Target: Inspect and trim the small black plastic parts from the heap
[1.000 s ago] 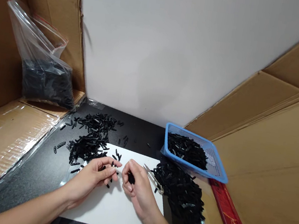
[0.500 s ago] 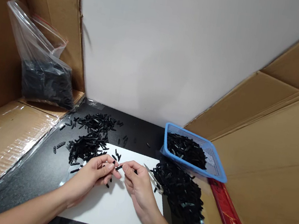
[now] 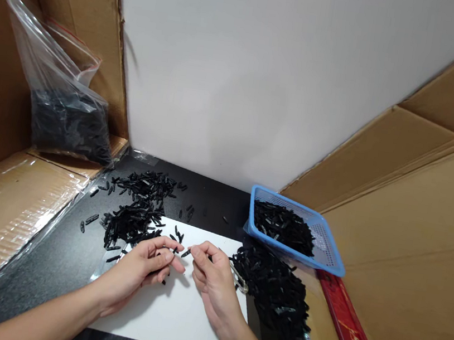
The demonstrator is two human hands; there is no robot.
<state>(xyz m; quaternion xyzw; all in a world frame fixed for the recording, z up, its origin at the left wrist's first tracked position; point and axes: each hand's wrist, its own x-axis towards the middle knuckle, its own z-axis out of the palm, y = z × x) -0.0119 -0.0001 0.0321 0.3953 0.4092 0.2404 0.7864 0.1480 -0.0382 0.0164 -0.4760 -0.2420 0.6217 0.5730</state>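
Over a white sheet [image 3: 172,320], my right hand [image 3: 212,274] pinches a small black elongated piece [image 3: 186,253] between thumb and forefinger. Close by on the left, my left hand [image 3: 149,260] has thumb and forefinger nearly together around another small dark piece [image 3: 175,250], mostly hidden by the fingers. A narrow gap separates the two hands. Several loose black pieces [image 3: 177,234] lie on the sheet just beyond the fingertips. Metal snips [image 3: 240,280] lie beside my right hand, which covers part of them.
Heaped black pieces [image 3: 130,224] lie at the left. A larger dark pile [image 3: 277,295] spreads at the right, below a blue basket [image 3: 297,253] holding more. A red object [image 3: 343,318] lies far right. A zip bag [image 3: 71,120] of dark pieces leans on cardboard at left.
My hands have drawn slightly apart. The black piece in my right hand has come away from my left fingers, and a white bit below the fingertips no longer shows.
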